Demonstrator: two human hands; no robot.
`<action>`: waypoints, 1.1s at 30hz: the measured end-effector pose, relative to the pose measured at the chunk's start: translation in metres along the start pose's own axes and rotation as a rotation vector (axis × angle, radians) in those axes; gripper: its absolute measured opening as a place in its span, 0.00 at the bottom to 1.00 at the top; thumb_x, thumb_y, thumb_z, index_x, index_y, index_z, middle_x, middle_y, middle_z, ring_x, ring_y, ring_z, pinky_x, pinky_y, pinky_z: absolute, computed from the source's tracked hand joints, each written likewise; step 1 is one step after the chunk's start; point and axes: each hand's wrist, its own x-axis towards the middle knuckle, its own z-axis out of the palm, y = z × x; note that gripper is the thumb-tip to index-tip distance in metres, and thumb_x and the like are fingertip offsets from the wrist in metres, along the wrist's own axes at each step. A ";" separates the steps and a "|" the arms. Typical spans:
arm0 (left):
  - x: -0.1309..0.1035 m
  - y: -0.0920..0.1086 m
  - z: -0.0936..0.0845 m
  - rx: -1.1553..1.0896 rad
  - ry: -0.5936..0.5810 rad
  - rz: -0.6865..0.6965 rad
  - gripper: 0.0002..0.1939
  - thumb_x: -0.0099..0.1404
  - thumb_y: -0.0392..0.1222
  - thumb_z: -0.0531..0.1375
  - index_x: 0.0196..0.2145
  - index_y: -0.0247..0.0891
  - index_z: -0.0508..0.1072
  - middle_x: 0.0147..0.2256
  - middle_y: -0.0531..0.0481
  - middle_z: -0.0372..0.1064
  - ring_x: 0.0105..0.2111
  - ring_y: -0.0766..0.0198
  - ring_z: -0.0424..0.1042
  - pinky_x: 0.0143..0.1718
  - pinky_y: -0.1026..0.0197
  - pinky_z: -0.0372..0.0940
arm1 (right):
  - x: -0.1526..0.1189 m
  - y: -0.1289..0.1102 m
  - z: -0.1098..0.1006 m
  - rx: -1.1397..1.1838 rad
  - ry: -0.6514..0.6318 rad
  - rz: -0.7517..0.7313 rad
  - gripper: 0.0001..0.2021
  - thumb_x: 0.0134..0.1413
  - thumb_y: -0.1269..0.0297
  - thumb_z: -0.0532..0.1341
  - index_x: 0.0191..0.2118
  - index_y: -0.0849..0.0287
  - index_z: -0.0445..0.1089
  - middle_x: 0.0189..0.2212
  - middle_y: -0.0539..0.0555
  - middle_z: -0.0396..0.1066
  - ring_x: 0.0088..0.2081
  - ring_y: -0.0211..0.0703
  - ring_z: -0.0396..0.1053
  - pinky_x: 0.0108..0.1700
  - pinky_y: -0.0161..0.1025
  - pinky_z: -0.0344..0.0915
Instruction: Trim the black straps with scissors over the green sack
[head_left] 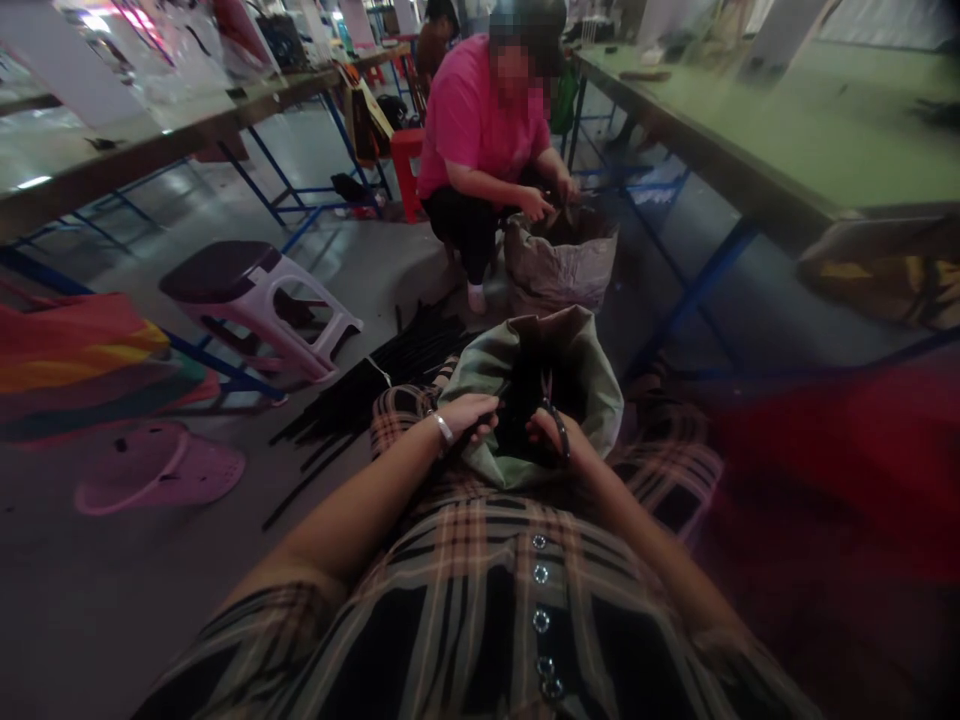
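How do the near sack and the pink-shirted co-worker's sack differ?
The near sack, between the person's knees, is pale green; the far sack, before the co-worker, greyish. The right hand holds scissors over the near sack; the co-worker's hands are at the far sack. Both gape open.

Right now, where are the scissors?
In the head view, the scissors are in the right hand, just right of centre, at the open mouth of the green sack.

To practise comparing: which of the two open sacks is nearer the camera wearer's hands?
The pale green sack: the left hand and the right hand, which holds scissors, are at its mouth. The greyish sack stands farther off, by the person in pink.
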 end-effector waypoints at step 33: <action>0.052 -0.019 0.020 0.532 0.013 0.050 0.17 0.61 0.42 0.57 0.47 0.38 0.71 0.17 0.58 0.60 0.12 0.74 0.53 0.15 0.70 0.48 | 0.009 0.055 0.021 -0.357 0.024 0.118 0.14 0.52 0.58 0.54 0.21 0.59 0.67 0.18 0.52 0.68 0.21 0.40 0.66 0.24 0.34 0.59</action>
